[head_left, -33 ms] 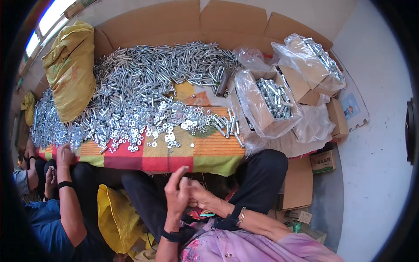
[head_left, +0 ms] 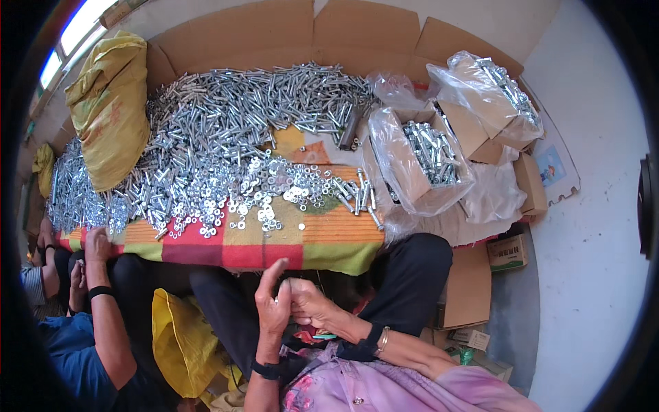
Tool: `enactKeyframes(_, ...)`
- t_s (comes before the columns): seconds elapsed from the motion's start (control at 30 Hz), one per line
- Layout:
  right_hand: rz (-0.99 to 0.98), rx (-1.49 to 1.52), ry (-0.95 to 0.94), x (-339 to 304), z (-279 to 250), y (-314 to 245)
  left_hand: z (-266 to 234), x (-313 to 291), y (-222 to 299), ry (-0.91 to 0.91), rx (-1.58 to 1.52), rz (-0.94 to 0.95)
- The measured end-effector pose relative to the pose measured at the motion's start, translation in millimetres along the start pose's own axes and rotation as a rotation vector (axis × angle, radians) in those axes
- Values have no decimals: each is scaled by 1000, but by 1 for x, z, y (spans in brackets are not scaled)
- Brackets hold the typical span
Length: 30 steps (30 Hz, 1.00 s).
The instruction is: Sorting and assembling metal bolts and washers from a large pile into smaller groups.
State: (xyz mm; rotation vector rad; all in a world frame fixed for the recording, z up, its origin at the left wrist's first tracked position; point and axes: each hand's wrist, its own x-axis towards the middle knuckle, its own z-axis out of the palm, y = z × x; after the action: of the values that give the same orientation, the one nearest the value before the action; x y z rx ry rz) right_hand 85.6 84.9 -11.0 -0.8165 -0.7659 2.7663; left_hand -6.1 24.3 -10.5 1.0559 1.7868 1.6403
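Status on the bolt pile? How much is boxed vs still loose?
Done: two bag-lined boxes hold bolts, the near box and the far box. In hand: left hand and right hand meet over the lap, apparently on a small part I cannot make out. Left: most of it, a big bolt pile and loose washers cover the cloth.

Pale wall, cardboard backing, bright window upper left.

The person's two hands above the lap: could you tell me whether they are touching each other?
Touching. The head view shows the left hand pressed against the right hand, fingers meeting with no gap, below the edge of the striped cloth. Anything held between them is hidden.
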Motion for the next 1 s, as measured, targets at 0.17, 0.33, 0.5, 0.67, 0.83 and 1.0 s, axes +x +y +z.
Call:
enactKeyframes(0.17,-170,286,-119,-32,20,-58,-9,-12,-5,43,-353,-81)
enactKeyframes(0.33,-659,-708,184,4,-10,-20,6,-14,5,-79,-228,-103)
enactKeyframes(0.5,-234,-33,-33,-39,14,-58,-21,-8,-12,87,-264,-222)
enactKeyframes(0.67,-554,-1378,232,0,-19,-95,-34,23,-11,283,26,-95)
enactKeyframes(0.83,-699,-1406,390,67,4,-175,-33,62,-46,395,629,208)
enactKeyframes(1.0,-833,-1523,424,161,-2,-205,-25,63,-75,329,972,276)
